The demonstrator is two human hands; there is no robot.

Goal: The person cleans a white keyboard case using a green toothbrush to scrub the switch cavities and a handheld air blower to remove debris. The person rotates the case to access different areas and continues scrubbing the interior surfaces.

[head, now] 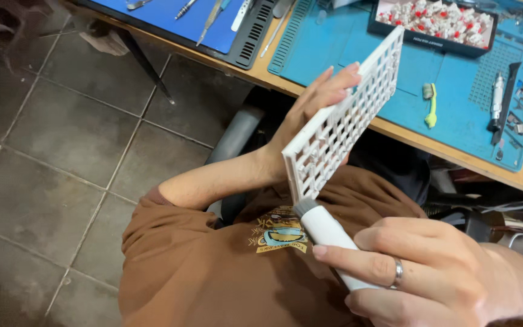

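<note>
**Currently: Keyboard Plate Held Against Brush Tip**

Head view. A white keyboard switch plate, a grid of square cut-outs, is held tilted above the lap, its upper corner raised over the desk edge. It is supported by the left hand, whose fingers are extended and pressed together flat behind the grid; the thumb is hidden, so the exact grip cannot be told. A white-handled brush is gripped by the right hand, with fingers curled closed around the handle and a ring worn on one finger. The grey bristle tip is touching the plate's lower corner.

On the desk, a teal work mat is laid out, with a black tray of white and red key switches at its far edge and a green-handled brush near the middle. A blue mat with hand tools lies to the left.

Risk assessment: the plate appears thin and is backed at one side only. If heavy brush pressure is applied at the unsupported corner, flexing or slipping toward the tiled floor is judged possible.
</note>
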